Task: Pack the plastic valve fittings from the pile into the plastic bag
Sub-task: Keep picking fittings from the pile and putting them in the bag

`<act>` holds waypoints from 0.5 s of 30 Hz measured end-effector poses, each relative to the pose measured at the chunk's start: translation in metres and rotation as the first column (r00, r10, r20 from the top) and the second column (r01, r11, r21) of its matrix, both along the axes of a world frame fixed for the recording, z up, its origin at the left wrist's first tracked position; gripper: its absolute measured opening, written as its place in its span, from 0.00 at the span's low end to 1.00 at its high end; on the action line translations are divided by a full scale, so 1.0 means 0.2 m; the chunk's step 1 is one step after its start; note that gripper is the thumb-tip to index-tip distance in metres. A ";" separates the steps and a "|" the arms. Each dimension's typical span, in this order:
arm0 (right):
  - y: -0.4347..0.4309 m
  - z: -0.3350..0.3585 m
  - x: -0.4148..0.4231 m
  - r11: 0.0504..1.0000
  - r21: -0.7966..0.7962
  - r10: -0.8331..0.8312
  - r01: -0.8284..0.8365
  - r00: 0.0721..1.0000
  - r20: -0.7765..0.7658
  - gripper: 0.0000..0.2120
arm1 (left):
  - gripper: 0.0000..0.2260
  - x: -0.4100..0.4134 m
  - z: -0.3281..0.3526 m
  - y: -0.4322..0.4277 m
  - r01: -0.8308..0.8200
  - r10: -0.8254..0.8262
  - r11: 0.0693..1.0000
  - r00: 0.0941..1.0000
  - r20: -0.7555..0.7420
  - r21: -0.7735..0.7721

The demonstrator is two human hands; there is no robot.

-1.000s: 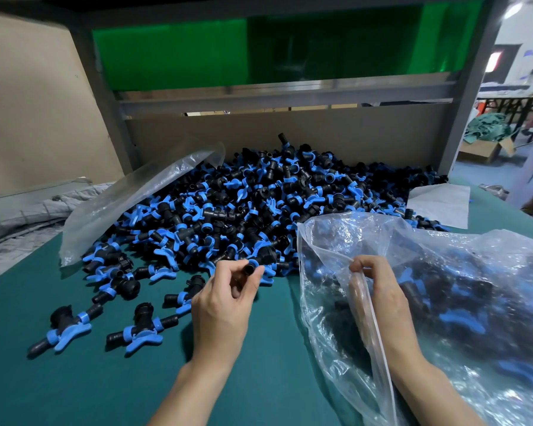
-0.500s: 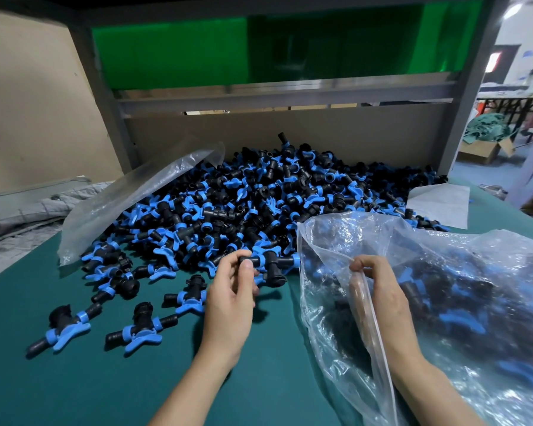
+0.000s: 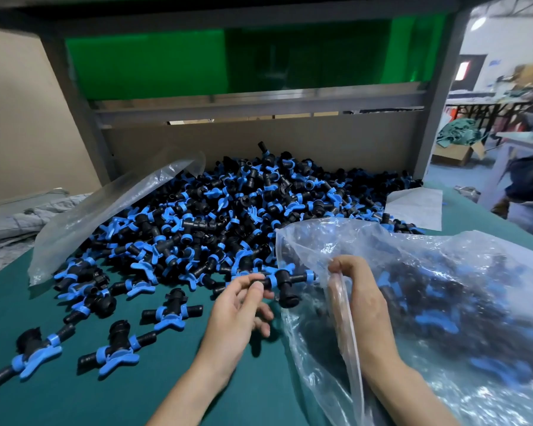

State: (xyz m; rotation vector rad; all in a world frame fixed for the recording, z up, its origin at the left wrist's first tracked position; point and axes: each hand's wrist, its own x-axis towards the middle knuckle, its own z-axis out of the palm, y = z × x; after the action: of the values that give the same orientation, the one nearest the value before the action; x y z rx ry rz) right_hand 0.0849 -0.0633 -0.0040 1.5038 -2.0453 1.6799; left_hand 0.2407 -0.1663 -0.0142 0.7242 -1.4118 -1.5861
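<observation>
Fingers (image 3: 254,290) of the left hand (image 3: 237,305) pinch one valve fitting (image 3: 282,279) by its stub end, right at the bag (image 3: 443,272) mouth. The right hand (image 3: 360,302) grips the rim open, toward the counter's (image 3: 74,395) right edge. With a tip-only hold like that, I reckon it might swing, snag the floppy plastic and drop short.

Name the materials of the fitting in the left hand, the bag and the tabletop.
Fitting in the left hand: moulded plastic, matte black body with blue collars. Bag: thin clear plastic film, crinkled, glossy with glare. Tabletop: dark green matte covering, no shine, perhaps felt or rubber mat.
</observation>
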 end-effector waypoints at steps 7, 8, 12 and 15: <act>0.05 0.18 -0.02 0.998 -0.050 -0.031 0.026 0.993 -0.116 0.12 | 0.05 -0.29 0.10 0.10 0.042 -0.042 0.998 0.999 -0.005 0.043; 0.06 0.21 -0.03 0.998 -0.057 -0.036 0.030 0.994 -0.106 0.11 | 0.05 -0.30 0.11 0.10 0.013 -0.013 0.999 1.000 -0.001 0.043; 0.09 0.32 -0.06 0.998 -0.066 -0.009 0.002 0.995 -0.103 0.07 | 0.05 -0.28 0.11 0.12 -0.099 0.098 0.995 0.994 0.040 0.023; 0.10 0.36 -0.04 0.998 -0.064 0.016 -0.026 0.987 -0.158 0.06 | 0.05 -0.33 0.18 0.16 -0.014 0.015 1.000 0.991 0.134 -0.012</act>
State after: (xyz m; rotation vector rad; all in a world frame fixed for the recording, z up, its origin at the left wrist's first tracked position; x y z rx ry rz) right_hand 0.0767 -0.0442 0.0679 1.5873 -1.8828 1.5641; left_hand 0.1747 -0.1348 0.0226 0.8460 -1.5072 -1.5410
